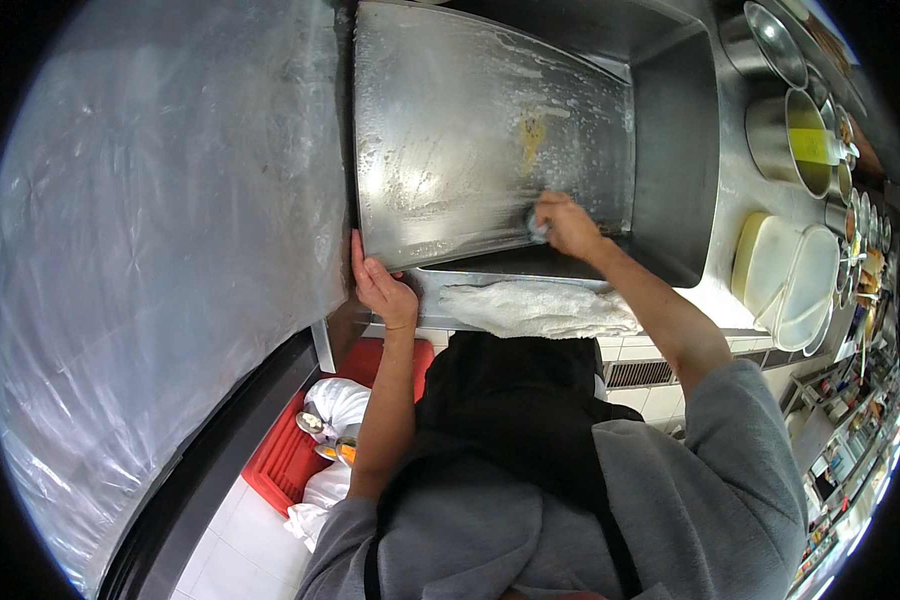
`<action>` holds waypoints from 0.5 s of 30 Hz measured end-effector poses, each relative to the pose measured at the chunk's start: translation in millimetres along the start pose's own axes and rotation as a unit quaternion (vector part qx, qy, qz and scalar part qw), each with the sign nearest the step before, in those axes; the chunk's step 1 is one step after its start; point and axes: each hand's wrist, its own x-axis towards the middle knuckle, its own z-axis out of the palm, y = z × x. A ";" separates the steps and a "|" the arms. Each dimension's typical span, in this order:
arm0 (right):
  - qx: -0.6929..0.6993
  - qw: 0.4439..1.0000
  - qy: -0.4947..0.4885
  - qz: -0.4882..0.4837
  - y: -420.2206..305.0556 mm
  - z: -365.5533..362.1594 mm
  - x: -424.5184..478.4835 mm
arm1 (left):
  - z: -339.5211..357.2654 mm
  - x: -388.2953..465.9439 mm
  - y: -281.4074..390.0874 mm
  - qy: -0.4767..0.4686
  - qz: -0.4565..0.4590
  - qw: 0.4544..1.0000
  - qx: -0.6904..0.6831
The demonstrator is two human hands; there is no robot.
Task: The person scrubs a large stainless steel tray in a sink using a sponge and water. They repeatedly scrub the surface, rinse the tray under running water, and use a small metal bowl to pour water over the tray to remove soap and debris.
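Note:
A large stainless steel sheet (450, 112) lies tilted across a metal sink (675, 157), its right end down inside the basin. Streaks of foam and wet marks cover it, with a yellow smear (531, 139) right of its middle. My left hand (384, 291) grips the near left corner of the sheet, some of its fingers hidden beneath the edge. Close to the sheet's near edge, my right hand (568, 227) presses a greyish scrubbing pad (538, 226) on the surface. The pad is blurred and partly hidden by my fingers.
A white towel (532, 309) rests along the sink's front ledge. To the right stand a steel pot (769, 142) holding a yellow-green bottle (814, 145) and plastic tubs (754, 251). Plastic film (172, 187) covers the surface at left. Below it sits a red crate (277, 469) with white bags.

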 end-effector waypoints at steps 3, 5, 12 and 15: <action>-0.016 1.000 0.024 0.010 -32.1 13.3 18.9 | 0.0 0.8 -16.1 0.013 -0.023 0.999 0.020; 0.034 0.997 0.033 -0.066 -93.9 14.1 44.6 | -1.2 0.6 -12.0 0.006 -0.017 0.999 0.030; -0.121 0.975 -0.136 0.131 -7.8 19.1 13.0 | -7.3 0.0 -24.3 0.029 -0.004 0.996 0.080; -0.103 0.927 -0.162 0.321 124.0 0.7 -24.5 | 1.7 5.5 -11.9 0.027 -0.003 0.997 0.078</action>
